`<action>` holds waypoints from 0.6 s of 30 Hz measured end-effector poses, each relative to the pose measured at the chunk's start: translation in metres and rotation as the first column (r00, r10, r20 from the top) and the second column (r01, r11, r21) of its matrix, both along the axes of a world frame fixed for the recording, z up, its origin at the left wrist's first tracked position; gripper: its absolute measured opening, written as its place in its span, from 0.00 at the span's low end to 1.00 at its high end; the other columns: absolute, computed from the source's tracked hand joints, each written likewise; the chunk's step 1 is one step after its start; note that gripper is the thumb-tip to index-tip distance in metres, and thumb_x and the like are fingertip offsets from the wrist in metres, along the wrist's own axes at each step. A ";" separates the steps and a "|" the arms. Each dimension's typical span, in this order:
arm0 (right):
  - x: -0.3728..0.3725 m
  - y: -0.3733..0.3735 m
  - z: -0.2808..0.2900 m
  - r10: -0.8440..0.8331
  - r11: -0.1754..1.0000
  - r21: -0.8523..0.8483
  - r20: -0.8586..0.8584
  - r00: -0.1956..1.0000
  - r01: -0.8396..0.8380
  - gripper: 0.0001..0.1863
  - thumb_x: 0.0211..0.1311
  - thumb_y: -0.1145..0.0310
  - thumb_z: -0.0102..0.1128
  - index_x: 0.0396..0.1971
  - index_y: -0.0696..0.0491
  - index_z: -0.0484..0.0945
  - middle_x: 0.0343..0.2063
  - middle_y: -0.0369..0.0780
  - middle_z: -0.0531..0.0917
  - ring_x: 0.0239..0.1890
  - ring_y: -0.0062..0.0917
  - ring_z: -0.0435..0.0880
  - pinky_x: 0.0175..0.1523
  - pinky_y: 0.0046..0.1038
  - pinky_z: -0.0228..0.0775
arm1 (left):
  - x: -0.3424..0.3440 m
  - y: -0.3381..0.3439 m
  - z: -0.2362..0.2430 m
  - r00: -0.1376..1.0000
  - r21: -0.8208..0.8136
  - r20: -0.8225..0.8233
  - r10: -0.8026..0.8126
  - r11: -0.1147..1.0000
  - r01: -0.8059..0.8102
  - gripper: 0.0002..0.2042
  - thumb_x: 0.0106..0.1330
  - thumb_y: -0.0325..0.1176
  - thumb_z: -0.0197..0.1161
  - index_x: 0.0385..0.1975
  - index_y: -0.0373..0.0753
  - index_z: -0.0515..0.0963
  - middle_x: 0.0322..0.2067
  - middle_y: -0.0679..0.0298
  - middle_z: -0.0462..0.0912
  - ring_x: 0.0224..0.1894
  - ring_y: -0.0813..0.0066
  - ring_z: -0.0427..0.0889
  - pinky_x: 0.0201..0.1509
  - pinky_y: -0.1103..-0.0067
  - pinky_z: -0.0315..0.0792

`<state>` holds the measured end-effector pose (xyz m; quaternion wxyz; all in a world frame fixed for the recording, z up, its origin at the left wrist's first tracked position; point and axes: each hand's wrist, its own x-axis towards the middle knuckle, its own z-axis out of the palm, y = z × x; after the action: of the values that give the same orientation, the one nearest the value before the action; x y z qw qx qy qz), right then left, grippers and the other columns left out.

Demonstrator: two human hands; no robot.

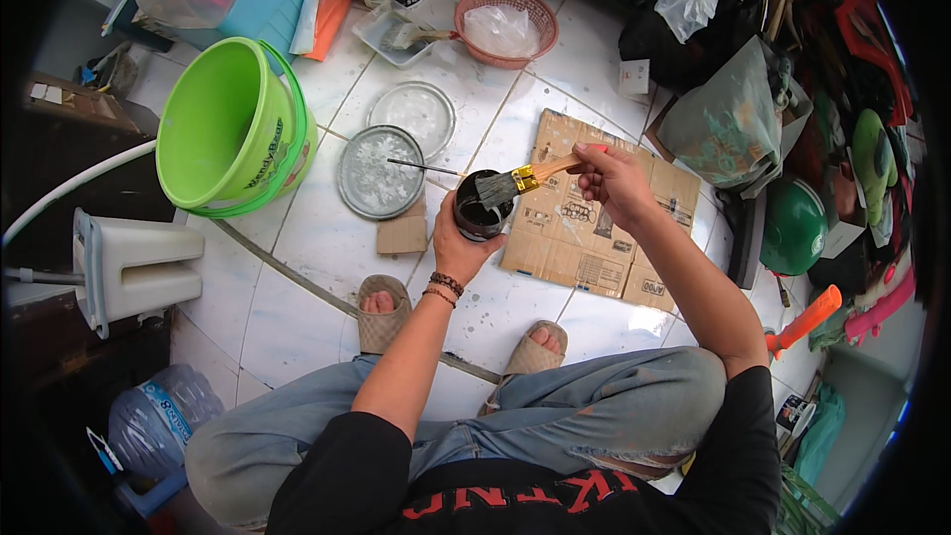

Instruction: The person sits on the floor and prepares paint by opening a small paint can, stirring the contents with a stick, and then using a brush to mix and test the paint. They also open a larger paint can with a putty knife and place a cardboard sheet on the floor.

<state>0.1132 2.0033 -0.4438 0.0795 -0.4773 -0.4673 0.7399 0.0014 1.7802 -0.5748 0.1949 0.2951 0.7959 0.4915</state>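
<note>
My left hand (463, 250) is wrapped round a small dark can (479, 226), holding it up in front of me. A thin stick (421, 166) pokes out of the can toward the left. In my right hand (616, 183) is a paintbrush (540, 172) with a wooden handle and a yellow metal band. Its grey bristles sit at the can's mouth, over the opening. What is inside the can looks dark; its depth is hidden. Below and to the right of the can lies a flattened cardboard box (584, 213).
Two round grey lids (380, 172) overlap on the tiled floor (297, 238) beside a green bucket (213, 129). Farther off are a white tray (391, 38) with another brush and a pink basket (525, 20). A white stool (139, 267) stands left; clutter with a green helmet (792, 226) lines the right.
</note>
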 end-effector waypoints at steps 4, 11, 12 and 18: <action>0.010 0.005 -0.010 -0.056 0.983 -0.182 -0.107 0.993 0.036 0.12 0.66 0.61 0.59 0.39 0.55 0.76 0.32 0.36 0.80 0.26 0.15 0.74 0.30 0.17 0.68 | 0.005 -0.004 0.005 0.985 0.050 0.174 0.017 0.998 -0.026 0.46 0.36 0.31 0.82 0.59 0.39 0.61 0.52 0.59 0.76 0.54 0.67 0.76 0.59 0.73 0.71; 0.017 0.018 -0.005 -0.125 0.965 -0.258 -0.272 0.954 0.052 0.12 0.65 0.63 0.60 0.42 0.54 0.74 0.35 0.37 0.79 0.30 0.15 0.74 0.33 0.16 0.68 | 0.010 -0.018 -0.017 0.995 -0.007 0.096 -0.003 1.000 0.004 0.54 0.35 0.33 0.84 0.64 0.45 0.54 0.53 0.57 0.76 0.56 0.61 0.77 0.59 0.71 0.73; 0.017 0.018 -0.003 -0.124 0.968 -0.246 -0.282 0.951 0.053 0.12 0.65 0.64 0.60 0.43 0.54 0.74 0.35 0.37 0.79 0.30 0.15 0.74 0.34 0.16 0.68 | 0.009 -0.019 -0.017 0.994 -0.008 0.108 -0.013 1.000 0.014 0.54 0.34 0.33 0.84 0.65 0.45 0.53 0.54 0.56 0.76 0.57 0.60 0.76 0.60 0.71 0.72; 0.021 0.021 0.000 -0.033 0.969 -0.240 -0.364 0.931 -0.060 0.18 0.63 0.69 0.60 0.52 0.55 0.73 0.40 0.38 0.80 0.32 0.16 0.75 0.38 0.19 0.69 | 0.007 -0.036 -0.028 0.999 -0.123 0.043 -0.018 0.992 0.023 0.53 0.38 0.26 0.79 0.67 0.41 0.51 0.62 0.49 0.67 0.65 0.53 0.67 0.67 0.68 0.64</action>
<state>0.1342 2.0244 -0.4441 0.0997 -0.3342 -0.3517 0.8687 0.0082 1.7444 -0.6031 0.2344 0.2801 0.8175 0.4454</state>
